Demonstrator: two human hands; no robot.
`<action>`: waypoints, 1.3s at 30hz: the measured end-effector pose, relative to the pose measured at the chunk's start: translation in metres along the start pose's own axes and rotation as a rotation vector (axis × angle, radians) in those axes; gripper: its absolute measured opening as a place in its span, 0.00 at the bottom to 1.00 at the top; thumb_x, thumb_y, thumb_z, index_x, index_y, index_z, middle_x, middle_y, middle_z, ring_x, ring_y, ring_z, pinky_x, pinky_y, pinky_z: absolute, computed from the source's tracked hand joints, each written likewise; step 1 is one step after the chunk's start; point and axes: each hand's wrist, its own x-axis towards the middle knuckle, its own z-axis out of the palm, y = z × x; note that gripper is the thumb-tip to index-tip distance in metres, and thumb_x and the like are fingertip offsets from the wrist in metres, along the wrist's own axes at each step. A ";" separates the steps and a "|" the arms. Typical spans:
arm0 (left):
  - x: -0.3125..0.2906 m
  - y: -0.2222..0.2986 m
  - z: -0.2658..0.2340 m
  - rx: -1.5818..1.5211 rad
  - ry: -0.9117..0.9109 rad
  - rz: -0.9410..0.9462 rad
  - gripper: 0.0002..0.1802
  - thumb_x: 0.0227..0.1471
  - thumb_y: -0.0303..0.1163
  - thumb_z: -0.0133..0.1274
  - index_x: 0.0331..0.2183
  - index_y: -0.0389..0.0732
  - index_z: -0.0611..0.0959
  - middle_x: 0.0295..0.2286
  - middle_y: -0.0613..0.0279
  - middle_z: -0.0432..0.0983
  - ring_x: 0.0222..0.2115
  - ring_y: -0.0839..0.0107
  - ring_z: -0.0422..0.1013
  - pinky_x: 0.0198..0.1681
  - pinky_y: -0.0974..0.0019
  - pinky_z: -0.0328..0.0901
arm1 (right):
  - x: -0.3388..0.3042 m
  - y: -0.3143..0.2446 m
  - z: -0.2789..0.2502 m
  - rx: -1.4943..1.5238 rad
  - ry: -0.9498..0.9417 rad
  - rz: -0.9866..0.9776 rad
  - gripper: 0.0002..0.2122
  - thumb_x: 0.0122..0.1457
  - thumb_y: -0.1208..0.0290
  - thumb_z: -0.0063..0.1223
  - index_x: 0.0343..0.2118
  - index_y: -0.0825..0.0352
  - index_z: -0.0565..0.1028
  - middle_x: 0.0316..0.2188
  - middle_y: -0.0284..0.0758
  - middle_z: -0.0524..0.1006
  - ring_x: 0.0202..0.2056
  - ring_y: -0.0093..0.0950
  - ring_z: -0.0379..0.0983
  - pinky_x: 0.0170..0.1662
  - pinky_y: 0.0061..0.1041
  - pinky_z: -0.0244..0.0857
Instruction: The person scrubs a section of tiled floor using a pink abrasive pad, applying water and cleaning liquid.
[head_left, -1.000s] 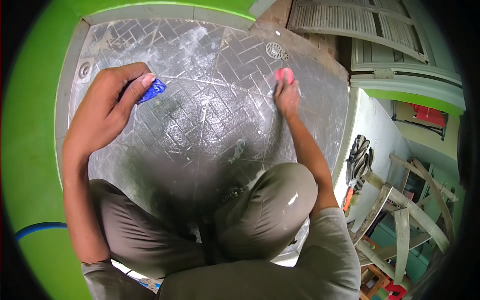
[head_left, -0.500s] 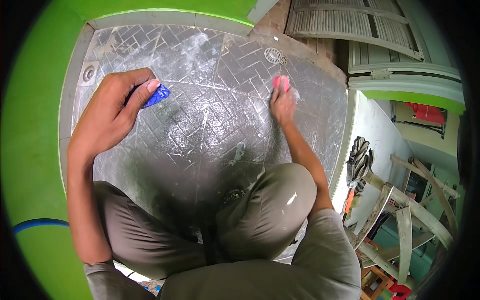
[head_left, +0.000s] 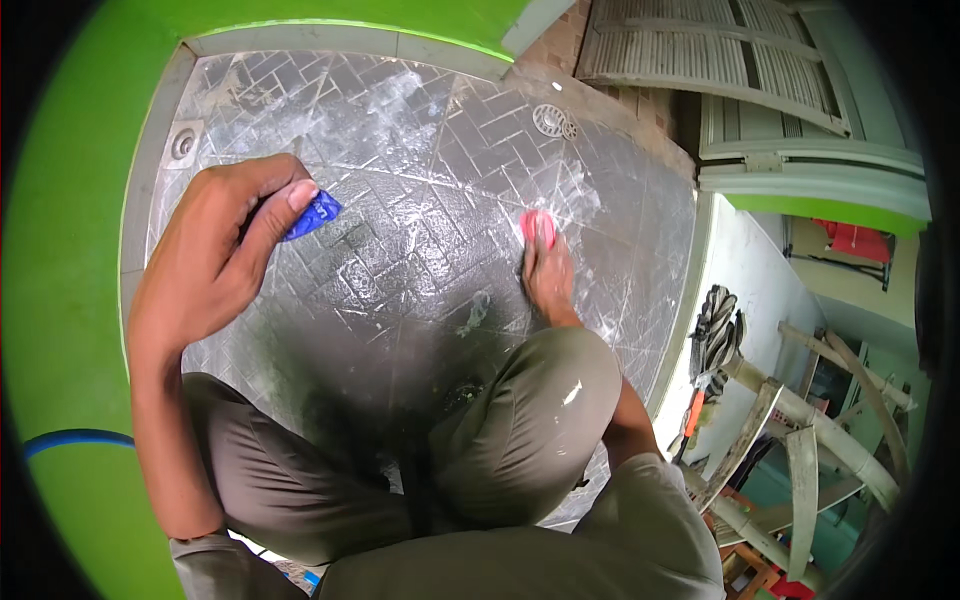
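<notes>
My left hand [head_left: 225,245] is raised over the left side of the grey tiled floor [head_left: 390,240]. Its thumb and fingers pinch a small crumpled blue packet [head_left: 317,216]. My right hand [head_left: 548,275] reaches down past my right knee, its fingers pressing a pink scrubbing pad [head_left: 537,229] against the wet floor. The part of the pad under the fingers is hidden. Whitish smears and suds spread over the tiles around the pad and farther off, and a wet sheen covers the middle.
A round drain grate [head_left: 553,121] lies near the far edge, and a square floor drain [head_left: 183,144] at the left. Green wall [head_left: 60,250] borders the left, with a blue hose [head_left: 80,440]. To the right are striped gloves [head_left: 718,325] and bamboo poles [head_left: 800,410].
My right hand has drawn the pink pad nearer to me and slightly left across the floor. The left hand stays in nearly the same place, still pinching the blue packet.
</notes>
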 end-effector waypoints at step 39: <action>0.013 -0.015 0.012 0.019 0.002 0.032 0.19 0.69 0.36 0.47 0.30 0.30 0.71 0.22 0.54 0.61 0.24 0.66 0.58 0.31 0.62 0.58 | 0.075 0.023 -0.015 -0.001 -0.190 0.095 0.21 0.71 0.65 0.42 0.60 0.72 0.70 0.42 0.60 0.71 0.44 0.55 0.72 0.52 0.50 0.66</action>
